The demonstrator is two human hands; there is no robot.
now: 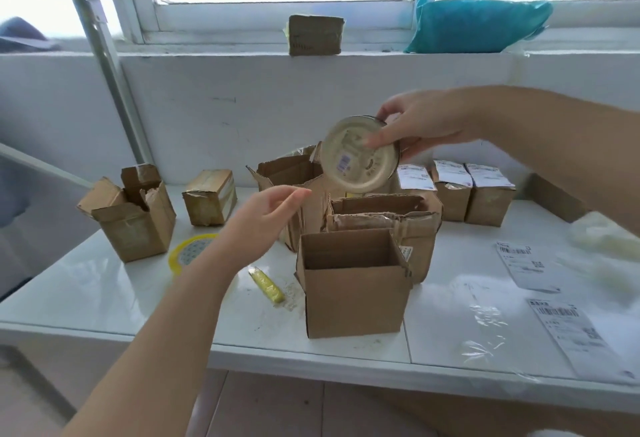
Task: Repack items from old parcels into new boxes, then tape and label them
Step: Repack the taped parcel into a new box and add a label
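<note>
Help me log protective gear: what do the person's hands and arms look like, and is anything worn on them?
Both are bare. The left hand and right hand carry no gloves, and no ring, watch or bracelet shows. The left forearm and right forearm are uncovered as far as the frame's edges; no sleeve is in view.

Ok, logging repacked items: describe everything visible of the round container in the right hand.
The round container is cream-coloured, its flat circular face turned to the camera, with raised rings, faint print and a small barcode sticker. The right hand grips its right edge, holding it in the air by a torn open box.
</note>
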